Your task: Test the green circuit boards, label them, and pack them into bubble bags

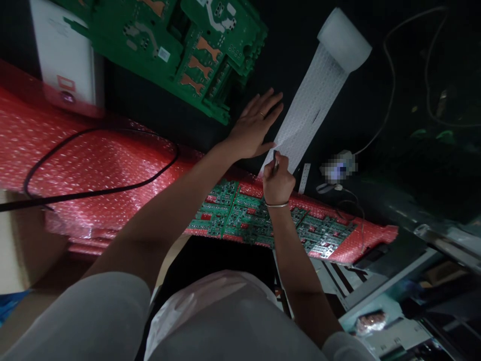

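Note:
A white roll [345, 40] lies at the back with its printed strip of labels [313, 103] unrolled toward me. Beside the strip's near left edge, my left hand [252, 128] is open, its fingers stretched out and its thumb at the strip. My right hand [278, 181] is closed around a small dark pen-like tool [275, 161] over the strip's near end; its exact kind is hard to make out. Below both forearms, green circuit boards [233, 208] lie on red bubble wrap [146, 173].
Stacked large green circuit boards [169, 55] stand at the back left, next to a white box-shaped device [65, 55]. A black cable [101, 193] loops over the bubble wrap. On the right are a small white strip [304, 178] and a corded device [338, 168] with a blurred face.

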Motion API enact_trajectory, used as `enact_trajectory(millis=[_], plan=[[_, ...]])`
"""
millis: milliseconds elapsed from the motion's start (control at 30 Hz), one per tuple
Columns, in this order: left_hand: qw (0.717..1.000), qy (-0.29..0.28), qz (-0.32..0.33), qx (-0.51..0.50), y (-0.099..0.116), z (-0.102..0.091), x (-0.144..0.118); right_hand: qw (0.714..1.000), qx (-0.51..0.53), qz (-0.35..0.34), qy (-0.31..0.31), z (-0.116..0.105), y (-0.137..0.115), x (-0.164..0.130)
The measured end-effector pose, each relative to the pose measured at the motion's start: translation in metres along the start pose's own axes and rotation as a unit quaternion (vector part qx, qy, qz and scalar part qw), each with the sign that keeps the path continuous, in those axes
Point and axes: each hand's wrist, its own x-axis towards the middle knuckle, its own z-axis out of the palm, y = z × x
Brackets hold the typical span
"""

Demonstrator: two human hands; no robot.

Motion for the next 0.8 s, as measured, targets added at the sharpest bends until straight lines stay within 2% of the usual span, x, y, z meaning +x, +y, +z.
enact_trajectory(millis=[267,600,800], plan=[[1.000,-0.002,-0.011,0.011,0.000,0.003,0.000,1.000,-0.019,-0.004,-0.001,0.004,0.000,-0.009],[0.998,0.046,0.052,0.002,-0.008,0.012,0.001,0.999,-0.034,0.011,-0.037,0.001,-0.003,-0.017],[0.996,0.064,0.055,0.011,-0.009,0.015,0.001,0.999,-0.048,-0.015,0.005,0.006,0.001,-0.026]])
